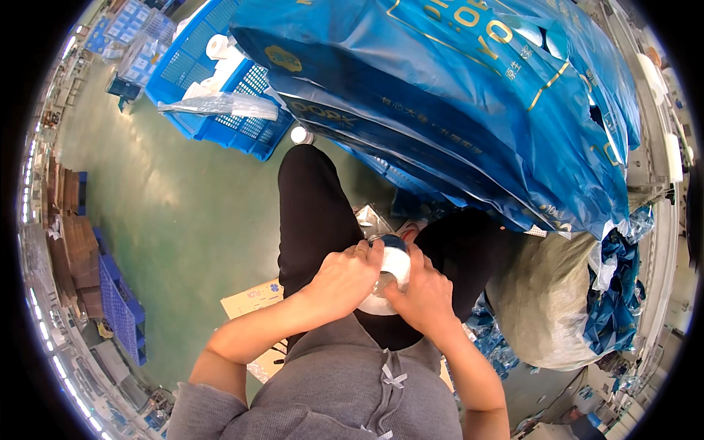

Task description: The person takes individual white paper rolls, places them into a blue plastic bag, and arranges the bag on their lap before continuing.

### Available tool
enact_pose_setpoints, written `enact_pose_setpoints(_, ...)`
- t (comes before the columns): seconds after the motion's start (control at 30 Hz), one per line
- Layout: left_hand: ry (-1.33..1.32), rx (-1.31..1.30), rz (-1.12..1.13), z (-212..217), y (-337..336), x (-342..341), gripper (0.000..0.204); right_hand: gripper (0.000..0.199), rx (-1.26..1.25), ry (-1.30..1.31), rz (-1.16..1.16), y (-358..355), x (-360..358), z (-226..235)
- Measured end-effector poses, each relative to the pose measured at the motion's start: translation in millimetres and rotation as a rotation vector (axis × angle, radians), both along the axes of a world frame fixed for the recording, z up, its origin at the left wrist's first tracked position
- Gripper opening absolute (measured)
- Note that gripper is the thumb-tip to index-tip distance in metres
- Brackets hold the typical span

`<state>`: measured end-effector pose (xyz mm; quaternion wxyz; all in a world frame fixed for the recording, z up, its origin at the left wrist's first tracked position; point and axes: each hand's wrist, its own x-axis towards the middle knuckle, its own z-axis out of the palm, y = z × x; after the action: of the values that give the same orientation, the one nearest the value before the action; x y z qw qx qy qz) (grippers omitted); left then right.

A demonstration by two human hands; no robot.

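Note:
Above my lap I hold a white roll (pixel 396 265), which looks like a paper roll, between both hands. A dark blue patch shows at its far end, and pale, see-through wrap seems to lie at its near side. My left hand (pixel 350 273) grips the roll from the left with bent fingers. On the other side, my right hand (pixel 425 295) presses against it, thumb toward the near side. The fingertips partly hide the roll. Large, glossy blue plastic bags (pixel 411 110) rise just beyond my knees.
A blue plastic basket (pixel 268 143) holding white rolls and clear film stands ahead on the left, a small white roll (pixel 301 136) beside it. At right sits a pale sack (pixel 543 308) near crumpled blue plastic (pixel 612 301). Cardboard (pixel 253 299) lies left of me; a blue pallet (pixel 117 301) stands farther left.

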<state>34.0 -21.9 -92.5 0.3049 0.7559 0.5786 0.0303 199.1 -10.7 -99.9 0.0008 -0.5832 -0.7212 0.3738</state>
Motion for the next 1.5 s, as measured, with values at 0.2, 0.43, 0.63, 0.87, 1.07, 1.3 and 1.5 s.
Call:
enact_pose_setpoints(0.2,-0.618,0.020,0.459,-28,11,-28,0.023,0.059,-0.111,0.216,-0.139,4,28,0)
enact_pose_setpoints(0.43,-0.565,-0.012,0.498,-45,1,-51,0.023,0.061,-0.260,1.013,-0.570,-8,70,-5)
enact_pose_setpoints(0.63,-0.424,-0.075,0.041,-11,22,-37,0.042,0.066,-0.044,1.057,-0.724,-14,94,22)
enact_pose_setpoints(0.87,-0.920,-0.104,-0.010,59,69,35,0.053,0.058,0.330,0.825,-0.603,-32,101,47)
enact_pose_setpoints(1.07,-1.147,-0.497,-0.141,34,89,68,0.072,0.056,0.276,0.671,-0.708,-53,113,59)
enact_pose_setpoints(1.3,-1.550,-0.902,-0.143,20,98,78,0.070,0.015,0.461,0.844,-0.827,-72,145,77)
enact_pose_setpoints(1.5,-1.575,-0.780,-0.128,31,106,77,0.069,0.030,0.511,0.834,-1.070,-88,178,77)
